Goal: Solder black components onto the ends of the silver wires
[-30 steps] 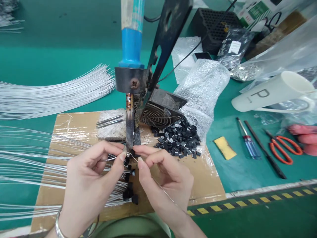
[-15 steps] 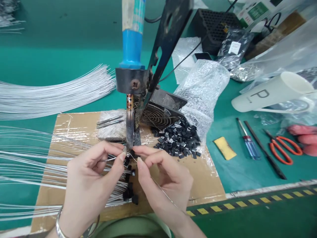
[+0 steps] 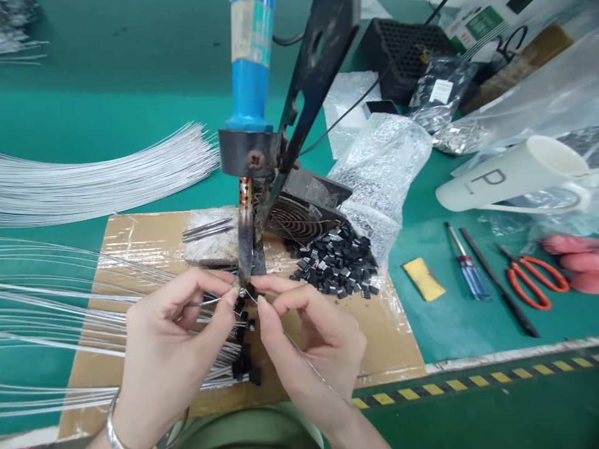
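Solder wire (image 3: 309, 362) trailed along the right grip (image 3: 316, 337) and reached past its thumb towards the tip of the soldering iron (image 3: 245, 237), where I had both hands drawn close together. I judged the step in hand to be soldering: the left grip (image 3: 163, 343) was closed in a thumb-and-forefinger pinch on a slim pale cable (image 3: 206, 303), its end hidden by the fingertips, while the right grip was nearly closed, the solder between thumb and forefinger. A boxy black connector (image 3: 239, 306) showed just below the tip; whether it touched the metal I could not tell. From my distance, the next move seemed to call for steady fingertips and a fine feed, clear of the hot barrel, which was scorched and perforated under a smooth blue handle (image 3: 250, 93). On the green worktop (image 3: 140, 112), a brown cardboard sheet (image 3: 393, 349) bore a heap of angular black housings (image 3: 337, 265), with crinkled, translucent bubble wrap (image 3: 381, 162) just behind
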### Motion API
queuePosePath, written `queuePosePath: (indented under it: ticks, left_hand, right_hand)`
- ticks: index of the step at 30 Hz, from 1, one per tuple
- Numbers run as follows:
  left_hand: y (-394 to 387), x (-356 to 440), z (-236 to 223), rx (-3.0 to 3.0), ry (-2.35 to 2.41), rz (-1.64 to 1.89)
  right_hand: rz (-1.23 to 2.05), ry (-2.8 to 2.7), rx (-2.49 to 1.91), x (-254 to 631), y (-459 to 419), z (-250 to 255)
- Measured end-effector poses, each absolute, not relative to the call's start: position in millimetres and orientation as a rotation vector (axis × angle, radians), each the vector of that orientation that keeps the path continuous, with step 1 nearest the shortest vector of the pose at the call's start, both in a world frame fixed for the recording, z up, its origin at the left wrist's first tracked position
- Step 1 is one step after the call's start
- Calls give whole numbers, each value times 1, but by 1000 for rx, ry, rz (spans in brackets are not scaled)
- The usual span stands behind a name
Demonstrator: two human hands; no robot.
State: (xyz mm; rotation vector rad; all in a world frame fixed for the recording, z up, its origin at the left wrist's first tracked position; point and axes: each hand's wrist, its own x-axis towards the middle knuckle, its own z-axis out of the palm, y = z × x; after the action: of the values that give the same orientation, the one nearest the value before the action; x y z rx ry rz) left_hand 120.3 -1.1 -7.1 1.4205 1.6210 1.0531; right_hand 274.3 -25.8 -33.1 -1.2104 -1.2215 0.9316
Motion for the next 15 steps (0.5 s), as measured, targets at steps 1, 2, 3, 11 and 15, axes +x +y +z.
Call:
queuePosePath:
  ticks: [1,2,3,11,15]
  left_hand:
    - [-1,121,-7,1422,1621,1056]
    - [0,121,-7,1422,1623,1053]
    - [0,121,-6,1422,1626,1048]
    - [0,120,-8,1451,1639,1022]
    - [-4,118,-11,1453,1660,1031]
  right_hand:
    - [933,-1223,-1210,275,-26,-33]
    - [934,-1224,-1209,275,-26,-33]
    - [936,-1225,-1210,275,-26,-33]
    - [909,-1232,-1226,274,-23,-33]
    - [903,-1223,-1220,273,-24,-34]
